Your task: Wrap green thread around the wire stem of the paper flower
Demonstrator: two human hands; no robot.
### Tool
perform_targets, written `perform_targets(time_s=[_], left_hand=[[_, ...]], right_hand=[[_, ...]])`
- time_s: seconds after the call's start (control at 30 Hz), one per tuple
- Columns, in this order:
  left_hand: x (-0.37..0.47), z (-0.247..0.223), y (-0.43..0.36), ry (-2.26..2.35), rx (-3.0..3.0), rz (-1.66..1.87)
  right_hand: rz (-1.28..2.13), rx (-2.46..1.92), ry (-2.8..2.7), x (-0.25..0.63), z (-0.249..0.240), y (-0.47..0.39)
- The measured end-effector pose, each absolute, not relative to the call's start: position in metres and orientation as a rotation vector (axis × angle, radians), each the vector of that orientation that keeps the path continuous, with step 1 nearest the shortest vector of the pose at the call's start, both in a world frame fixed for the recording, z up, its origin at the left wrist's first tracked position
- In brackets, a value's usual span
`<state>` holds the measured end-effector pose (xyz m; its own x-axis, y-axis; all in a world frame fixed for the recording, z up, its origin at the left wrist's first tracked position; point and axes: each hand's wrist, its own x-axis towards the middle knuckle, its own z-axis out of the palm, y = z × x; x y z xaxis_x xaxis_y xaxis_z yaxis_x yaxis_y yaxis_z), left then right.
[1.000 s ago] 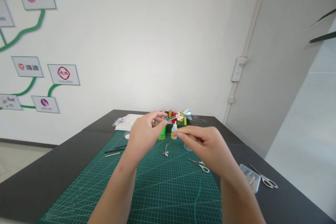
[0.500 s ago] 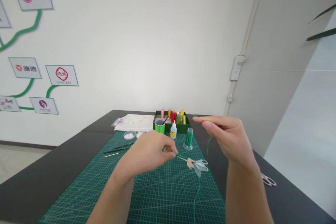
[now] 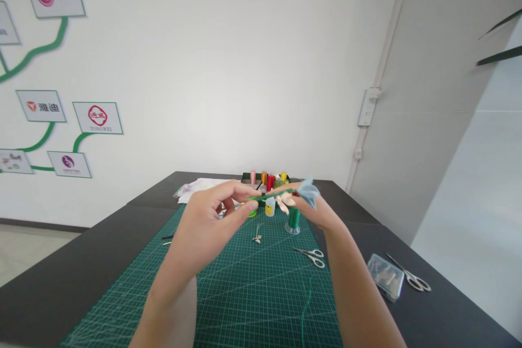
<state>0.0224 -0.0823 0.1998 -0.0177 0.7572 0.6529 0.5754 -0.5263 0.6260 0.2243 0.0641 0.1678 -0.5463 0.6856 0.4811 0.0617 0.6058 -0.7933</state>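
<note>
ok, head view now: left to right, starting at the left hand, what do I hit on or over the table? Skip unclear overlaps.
Left hand → small flower → glue bottle → green spool → blue bloom → clear box → rightmost scissors.

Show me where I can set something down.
Bare room: the middle of the green mat, between left forearm, small flower piece, white-handled scissors and loose green thread; also the black tabletop left of the mat. Crowded: the far end, with upright thread spools, glue bottle and green spool; the right side, with clear case.
</note>
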Motion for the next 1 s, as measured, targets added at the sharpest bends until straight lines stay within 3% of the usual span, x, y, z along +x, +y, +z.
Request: perform_targets(time_s=[0.13, 0.4, 0.8, 1.0], left_hand=[[0.010, 0.197, -0.062, 1.424, 1.834, 1.952], [-0.021, 0.200, -0.037, 1.283, 1.446, 2.400], [-0.023, 0.204, -0.042, 1.195, 1.383, 2.543], [-0.026, 0.204, -0.045, 1.259, 1.380, 2.547]], right_hand=[[1.024, -0.572, -2.085, 0.225, 0.166, 0.062], [1.236, -0.527, -1.639, 0.271, 0.160, 0.089], [0.783, -1.160, -1.526, 0.362, 0.105, 0.149], [0.354, -1.701, -1.688, 0.381, 0.081, 0.172]])
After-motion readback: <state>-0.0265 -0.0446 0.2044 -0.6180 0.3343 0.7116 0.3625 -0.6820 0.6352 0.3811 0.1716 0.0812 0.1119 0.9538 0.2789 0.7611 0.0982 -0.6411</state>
